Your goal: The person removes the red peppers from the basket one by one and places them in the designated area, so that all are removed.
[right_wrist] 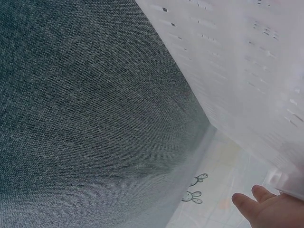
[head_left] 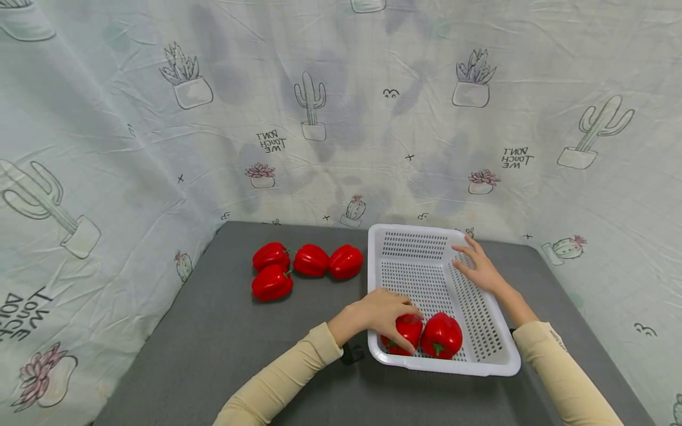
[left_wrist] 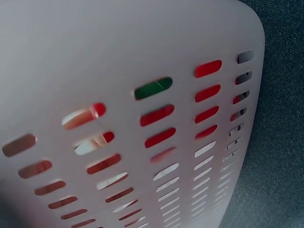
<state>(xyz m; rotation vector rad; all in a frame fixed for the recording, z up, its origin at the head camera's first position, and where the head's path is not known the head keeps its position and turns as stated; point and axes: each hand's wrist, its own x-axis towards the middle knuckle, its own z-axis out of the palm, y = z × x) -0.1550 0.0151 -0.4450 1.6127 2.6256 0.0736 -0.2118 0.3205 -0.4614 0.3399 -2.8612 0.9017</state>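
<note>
A white plastic basket (head_left: 375, 284) with slotted walls stands on the dark table. In its near left corner my left hand (head_left: 382, 310) reaches over the rim and grips a red bell pepper (head_left: 409, 328), thumb on the near side and fingers over the top. Another red bell pepper (head_left: 441, 336) lies right beside it, green stem toward me. My right hand (head_left: 482, 272) is at the basket's far right rim, its fingers spread and reaching inward. Through the slots of the basket wall (left_wrist: 114, 57), the left wrist view shows red pepper and a bit of green.
Several red bell peppers (head_left: 311, 260) lie grouped on the table (head_left: 213, 331) left of the basket. A pale cloth (head_left: 362, 148) printed with cacti hangs behind the table and along its sides.
</note>
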